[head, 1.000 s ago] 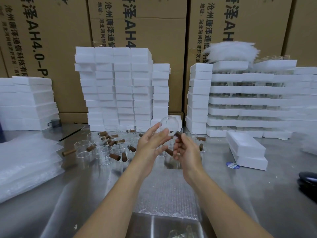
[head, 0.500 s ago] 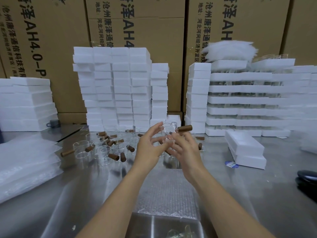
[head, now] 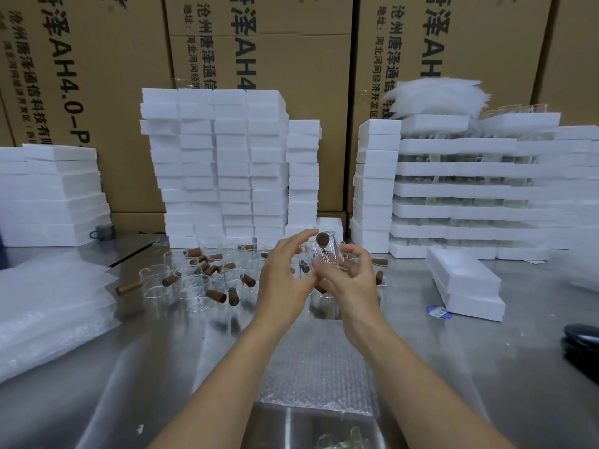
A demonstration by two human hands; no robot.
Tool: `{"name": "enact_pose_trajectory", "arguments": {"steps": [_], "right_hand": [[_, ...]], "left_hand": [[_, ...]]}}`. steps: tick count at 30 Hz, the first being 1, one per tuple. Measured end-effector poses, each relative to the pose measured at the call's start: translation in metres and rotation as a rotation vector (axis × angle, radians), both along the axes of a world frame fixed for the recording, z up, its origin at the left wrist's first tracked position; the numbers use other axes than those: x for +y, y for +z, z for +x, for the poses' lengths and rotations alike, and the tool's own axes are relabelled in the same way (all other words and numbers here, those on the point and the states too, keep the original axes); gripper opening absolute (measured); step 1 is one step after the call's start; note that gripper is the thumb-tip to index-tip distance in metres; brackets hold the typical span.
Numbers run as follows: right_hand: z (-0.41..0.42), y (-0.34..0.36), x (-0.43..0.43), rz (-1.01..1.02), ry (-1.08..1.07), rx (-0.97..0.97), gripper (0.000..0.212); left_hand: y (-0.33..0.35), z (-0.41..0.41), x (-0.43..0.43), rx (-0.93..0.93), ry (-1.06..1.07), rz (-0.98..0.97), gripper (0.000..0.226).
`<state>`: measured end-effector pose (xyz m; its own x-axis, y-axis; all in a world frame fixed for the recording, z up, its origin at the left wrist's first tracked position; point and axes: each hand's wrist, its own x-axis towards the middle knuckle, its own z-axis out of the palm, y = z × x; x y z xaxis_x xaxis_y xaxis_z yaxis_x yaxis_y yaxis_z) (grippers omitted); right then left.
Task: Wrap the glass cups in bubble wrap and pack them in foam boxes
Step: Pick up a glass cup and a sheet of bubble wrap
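- A bubble wrap sheet (head: 317, 377) is laid flat nearest the body, not yet used.
- Above it, the glass cup (head: 328, 254) is gripped by the curled fingers of the right hand (head: 351, 283); the left hand (head: 285, 280) is spread wide beside it.
- The cup has been turned within the last second, so that its wooden handle (head: 322, 238) now points at the camera; wrapping is judged to be next.
- Foam boxes (head: 466, 286) are waiting beyond.

2 hands, the left hand (head: 285, 283) and the right hand (head: 351, 283), with 1 glass cup (head: 327, 252) between them. On the bench (head: 453, 367), 1 cluster of loose cups (head: 194, 286) with brown handles near the far edge, well over 10, overlapping too much for an exact count. 5 columns of foam boxes (head: 217, 163) in the middle stack, 2 loose boxes (head: 466, 286) toward the right edge. 1 bubble wrap pile (head: 48, 306) at the left edge, 1 bubble wrap sheet (head: 317, 367) at the near edge. 1 blue label (head: 439, 312). At least 4 cardboard cartons (head: 123, 92) behind.
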<state>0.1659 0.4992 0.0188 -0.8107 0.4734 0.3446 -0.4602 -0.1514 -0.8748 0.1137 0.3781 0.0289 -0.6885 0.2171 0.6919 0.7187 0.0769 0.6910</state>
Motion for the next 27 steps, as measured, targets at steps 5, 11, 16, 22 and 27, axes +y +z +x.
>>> {"name": "enact_pose_trajectory", "arguments": {"steps": [5,11,16,22,27], "right_hand": [[-0.001,-0.001,0.004,-0.169,0.199,-0.003,0.055],[0.0,-0.002,0.0,0.049,-0.067,0.045,0.05],[0.001,-0.005,-0.001,0.176,-0.123,0.068,0.051],[0.0,-0.002,0.0,-0.019,0.045,-0.018,0.051],[-0.003,-0.007,-0.005,0.13,-0.084,0.04,0.055]], "left_hand": [[0.0,-0.002,0.001,-0.038,-0.027,0.011,0.058],[0.002,0.002,-0.001,-0.063,0.013,0.053,0.088],[-0.001,0.003,-0.003,0.045,0.1,-0.108,0.075],[-0.001,0.003,-0.004,0.043,0.114,-0.111,0.065],[0.002,0.009,-0.003,0.057,0.157,-0.139,0.072]]}}
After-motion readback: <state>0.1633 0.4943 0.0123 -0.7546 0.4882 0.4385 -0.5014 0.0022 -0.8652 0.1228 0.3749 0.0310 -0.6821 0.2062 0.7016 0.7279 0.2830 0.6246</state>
